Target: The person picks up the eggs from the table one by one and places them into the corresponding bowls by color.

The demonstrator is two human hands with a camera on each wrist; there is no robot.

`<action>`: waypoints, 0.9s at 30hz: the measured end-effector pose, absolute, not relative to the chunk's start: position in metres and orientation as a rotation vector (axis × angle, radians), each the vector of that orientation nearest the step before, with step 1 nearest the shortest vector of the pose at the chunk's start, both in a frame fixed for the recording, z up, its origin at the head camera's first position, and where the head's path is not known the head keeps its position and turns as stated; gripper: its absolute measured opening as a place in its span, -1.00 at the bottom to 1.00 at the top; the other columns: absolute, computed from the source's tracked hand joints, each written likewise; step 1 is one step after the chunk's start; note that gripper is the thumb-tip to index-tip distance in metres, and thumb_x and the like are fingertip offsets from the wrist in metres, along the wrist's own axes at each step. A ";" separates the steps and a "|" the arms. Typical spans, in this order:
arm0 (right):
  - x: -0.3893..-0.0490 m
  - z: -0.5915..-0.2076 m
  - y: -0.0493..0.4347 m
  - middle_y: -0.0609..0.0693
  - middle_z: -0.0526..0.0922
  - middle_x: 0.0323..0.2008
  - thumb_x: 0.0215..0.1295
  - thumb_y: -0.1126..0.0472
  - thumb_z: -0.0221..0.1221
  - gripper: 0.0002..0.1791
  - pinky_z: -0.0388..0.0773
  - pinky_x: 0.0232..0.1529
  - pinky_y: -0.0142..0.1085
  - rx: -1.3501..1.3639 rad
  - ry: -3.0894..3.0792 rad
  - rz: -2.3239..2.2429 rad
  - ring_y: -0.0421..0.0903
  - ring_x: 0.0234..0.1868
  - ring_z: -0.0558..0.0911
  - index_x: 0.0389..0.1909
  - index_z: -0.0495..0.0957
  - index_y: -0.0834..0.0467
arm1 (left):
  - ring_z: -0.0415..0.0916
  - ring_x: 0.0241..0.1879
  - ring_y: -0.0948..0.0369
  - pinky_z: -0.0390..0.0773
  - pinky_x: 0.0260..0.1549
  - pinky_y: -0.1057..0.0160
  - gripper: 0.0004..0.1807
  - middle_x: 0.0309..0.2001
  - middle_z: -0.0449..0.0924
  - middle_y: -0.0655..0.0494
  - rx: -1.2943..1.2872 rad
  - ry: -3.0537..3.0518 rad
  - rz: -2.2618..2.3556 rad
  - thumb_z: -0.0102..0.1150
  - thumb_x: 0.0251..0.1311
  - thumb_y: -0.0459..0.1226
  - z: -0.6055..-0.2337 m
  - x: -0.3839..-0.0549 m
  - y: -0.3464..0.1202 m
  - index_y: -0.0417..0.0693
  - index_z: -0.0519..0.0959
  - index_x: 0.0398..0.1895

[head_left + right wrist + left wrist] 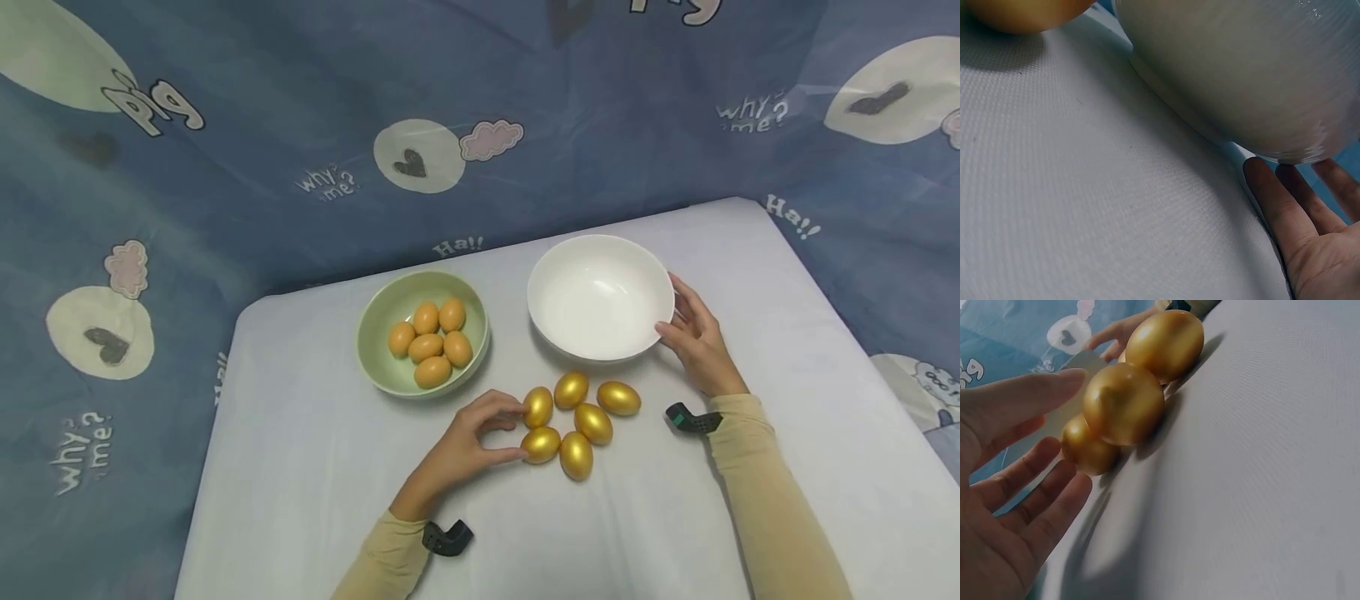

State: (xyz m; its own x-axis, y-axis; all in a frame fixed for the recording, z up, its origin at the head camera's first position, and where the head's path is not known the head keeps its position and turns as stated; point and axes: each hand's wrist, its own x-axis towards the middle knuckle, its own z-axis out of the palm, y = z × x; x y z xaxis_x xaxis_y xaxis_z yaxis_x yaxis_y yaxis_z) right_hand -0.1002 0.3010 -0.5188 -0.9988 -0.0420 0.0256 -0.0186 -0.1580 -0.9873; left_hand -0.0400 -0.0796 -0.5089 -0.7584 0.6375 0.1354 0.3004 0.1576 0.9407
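Blue printed backdrop [555, 133] fills the top and both sides of the frame, white-covered table [660, 517] below. Six gold eggs [593, 424] cluster just below centre; green bowl [367, 360] with six orange eggs [427, 346] is left of centre, white bowl [592, 304] right of centre. Left hand [461, 440] grips nothing: thumb and fingers spread at the two leftmost gold eggs, can't tell if the tips touch. Right hand [702, 348] grips the white bowl's right side, thumb at the rim, fingers on the outer wall. Step looks like an egg pick. I'd take one, not both: shells look smooth and probably roll, so pinch across the narrow middle, squeeze lightly, lift straight up so neighbours don't get knocked. Go easy with the right hand; a push on the rim could tip the bowl. Readable text, all on the backdrop: "pig" upper left, "why me?" in several spots incl. upper right, "Ha!!" above the table's far edge and again at right. Top-edge lettering is cut off. No brand legible; wristbands [447, 540] show no readable label.
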 end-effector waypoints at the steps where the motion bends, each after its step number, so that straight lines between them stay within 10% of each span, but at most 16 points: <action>1: -0.100 -0.518 0.301 0.06 0.05 0.54 0.33 0.36 0.15 -0.19 0.57 0.17 -0.42 -0.068 2.028 -2.377 0.04 0.46 0.28 0.51 0.07 -0.13 | 0.52 0.09 0.08 0.68 0.08 0.12 -0.41 0.07 0.51 0.02 0.910 2.151 1.620 0.49 -0.06 -0.33 -0.509 -0.040 -0.079 -0.11 0.54 0.12; 27: -0.100 -0.519 0.301 0.04 0.04 0.54 0.32 0.35 0.17 -0.19 0.55 0.19 -0.44 -0.064 2.031 -2.384 0.08 0.49 0.21 0.50 0.07 -0.13 | 0.45 0.23 0.29 0.62 0.08 0.45 -0.42 0.20 0.53 0.16 1.148 2.087 1.310 0.46 0.00 -0.34 -0.506 -0.030 -0.055 0.01 0.54 0.17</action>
